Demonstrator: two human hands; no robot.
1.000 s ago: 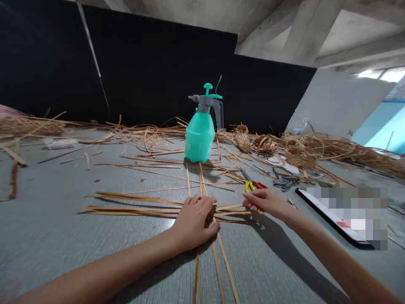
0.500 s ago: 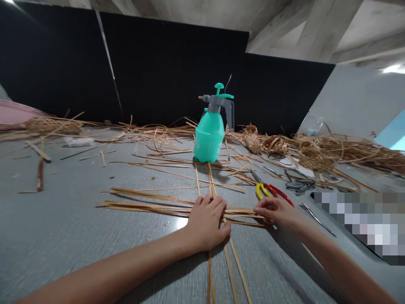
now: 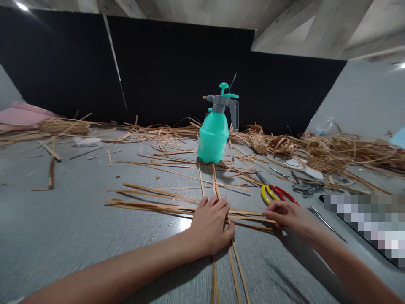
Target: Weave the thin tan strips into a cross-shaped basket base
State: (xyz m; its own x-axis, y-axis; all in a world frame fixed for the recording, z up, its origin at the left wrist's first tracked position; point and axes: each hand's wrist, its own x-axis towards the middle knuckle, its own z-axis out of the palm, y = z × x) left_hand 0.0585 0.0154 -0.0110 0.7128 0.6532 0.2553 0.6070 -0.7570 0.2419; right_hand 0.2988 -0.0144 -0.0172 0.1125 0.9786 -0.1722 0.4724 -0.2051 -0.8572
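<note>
Thin tan weaving strips (image 3: pixel 152 202) lie crossed on the grey table (image 3: pixel 69 240), some running left to right, others toward me. My left hand (image 3: pixel 211 228) lies flat on the crossing point, fingers together, pressing the strips down. My right hand (image 3: pixel 286 215) rests at the right ends of the horizontal strips with its fingers curled and pinched on a strip. Just beyond it lie scissors with yellow and red handles (image 3: pixel 271 192).
A teal spray bottle (image 3: pixel 215 131) stands behind the strips. Loose strips and woven scraps (image 3: pixel 278 145) pile along the back edge against a black wall. Dark scissors (image 3: pixel 305 188) and a thin metal tool (image 3: pixel 325 221) lie at right.
The view has swung left, shifting everything right in the frame. My right hand has lowered onto the strip ends and slid slightly rightward. My left hand stays on the crossing.
</note>
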